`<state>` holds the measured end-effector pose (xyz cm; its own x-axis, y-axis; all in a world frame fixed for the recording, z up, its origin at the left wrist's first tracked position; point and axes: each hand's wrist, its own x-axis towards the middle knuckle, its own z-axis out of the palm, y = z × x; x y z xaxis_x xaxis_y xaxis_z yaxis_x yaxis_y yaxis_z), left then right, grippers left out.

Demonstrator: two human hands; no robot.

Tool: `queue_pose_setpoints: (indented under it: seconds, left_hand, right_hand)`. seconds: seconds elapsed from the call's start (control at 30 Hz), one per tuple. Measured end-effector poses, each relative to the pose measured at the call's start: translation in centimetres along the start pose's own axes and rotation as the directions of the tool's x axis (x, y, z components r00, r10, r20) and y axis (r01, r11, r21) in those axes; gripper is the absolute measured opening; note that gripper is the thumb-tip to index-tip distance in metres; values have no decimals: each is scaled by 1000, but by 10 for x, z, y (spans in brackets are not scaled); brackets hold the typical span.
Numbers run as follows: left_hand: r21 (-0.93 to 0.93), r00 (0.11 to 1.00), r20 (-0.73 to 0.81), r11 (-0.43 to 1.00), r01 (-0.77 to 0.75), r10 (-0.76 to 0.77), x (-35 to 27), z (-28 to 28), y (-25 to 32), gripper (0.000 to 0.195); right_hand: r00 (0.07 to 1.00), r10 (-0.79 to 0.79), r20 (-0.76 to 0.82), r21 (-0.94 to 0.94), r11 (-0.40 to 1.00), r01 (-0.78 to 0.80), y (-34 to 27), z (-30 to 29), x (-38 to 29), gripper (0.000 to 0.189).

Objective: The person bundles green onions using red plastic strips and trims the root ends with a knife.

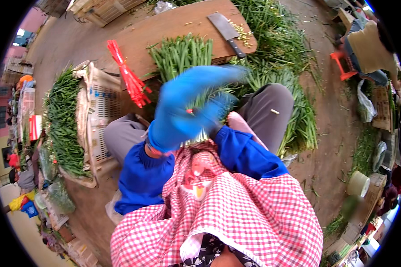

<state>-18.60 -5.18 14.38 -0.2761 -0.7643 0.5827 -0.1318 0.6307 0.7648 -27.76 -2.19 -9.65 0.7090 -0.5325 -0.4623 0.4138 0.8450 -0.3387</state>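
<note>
My left hand (177, 103), in a blue glove, is over my lap and blurred by motion. Behind it, my right hand (217, 108) is also gloved in blue, blurred and partly hidden. A speck of red shows between the fingers. Long green leafy stalks (200, 135) with pale ends show just below the hands; whether either hand grips them cannot be made out. Beyond my hands, a bunch of cut green stalks (187, 53) lies on the near edge of a brown wooden board (143, 38). A sheaf of red ties (128, 75) leans across the board's left edge.
A cleaver (224, 27) lies at the board's right end beside pale trimmings (242, 35). Loose greens (270, 30) are heaped on the right. To my left stands a plastic crate (102, 86) next to packed greens (65, 123). Another person (367, 46) is at far right.
</note>
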Motion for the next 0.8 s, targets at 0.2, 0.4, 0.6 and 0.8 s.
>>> queue_pose_setpoints:
  seconds: [0.2,0.4,0.6,0.8]
  left_hand:
    - [-492,345,-560,638,593,-753,-158,-58,-113,30]
    - [-829,359,27,180,529,-933,-181,-21,-143,45]
    - [-971,505,84,42,234,-859,-159,-31,-135,45]
    - [-944,382,-95,206,260,-919,-167,-23,-149,41]
  right_hand:
    - [1000,21,12,5,1000,-21,-3,-3,15,41]
    - [983,-29,179,-37,999,36,-8,14,-4,52]
    - [945,45,323,-129,992,-3,-18,23,-7,70]
    - [979,-199,-30,-405,898,170,-2,10,16,58]
